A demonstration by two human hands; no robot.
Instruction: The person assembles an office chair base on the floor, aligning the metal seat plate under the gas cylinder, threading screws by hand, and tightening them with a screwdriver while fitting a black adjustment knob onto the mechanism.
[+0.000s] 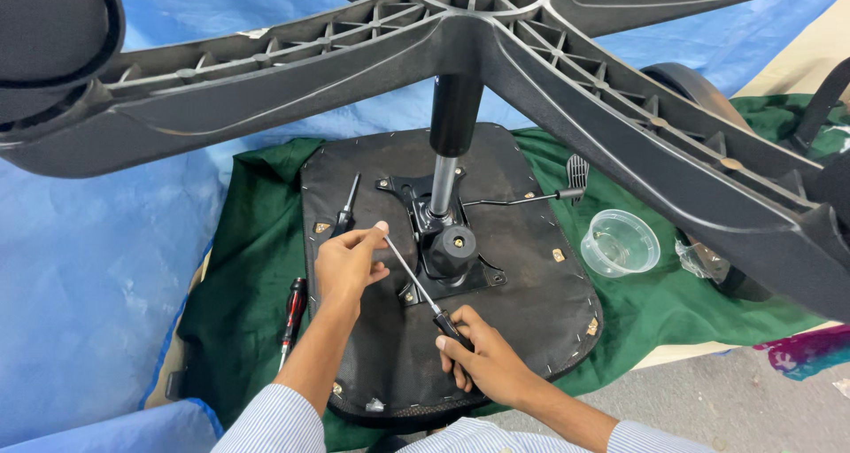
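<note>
R hand: my right hand (482, 357) is closed round the black handle of a long thin steel-shaft screwdriver (423, 292), handle end low, near the seat's front edge.
L hand: my left hand (347, 265) pinches the screwdriver shaft near the tip w/ thumb + forefinger, rest of fingers curled. Holding nothing else.
Screwdriver: runs diagonal, handle lower right, tip upper left at approx the L fingertips, over the seat underside, just left of the mech plate. Can't tell if tip sits in a screw.
Seat: black fabric-covered office chair seat pan (522, 302) lies upside down, staples along the rim, on a dark green cloth (248, 285).
Mech: black metal tilt mechanism plate (443, 258) in seat centre, w/ a round black knob (458, 240) on it; thin lever w/ ribbed paddle (575, 177) sticks out to the right.
Column: chrome + black gas lift cylinder (452, 143) rises from the mech to the black plastic five-star base (567, 72), which fills the top of view.
Spare tools: second black-handled screwdriver (347, 207) lies on seat, near L hand; red-and-black handled screwdriver (293, 309) on the cloth, left of the seat.
Tub: clear round plastic container (620, 243) on the cloth, right of the seat.
Under all: blue plastic tarp (97, 267).
</note>
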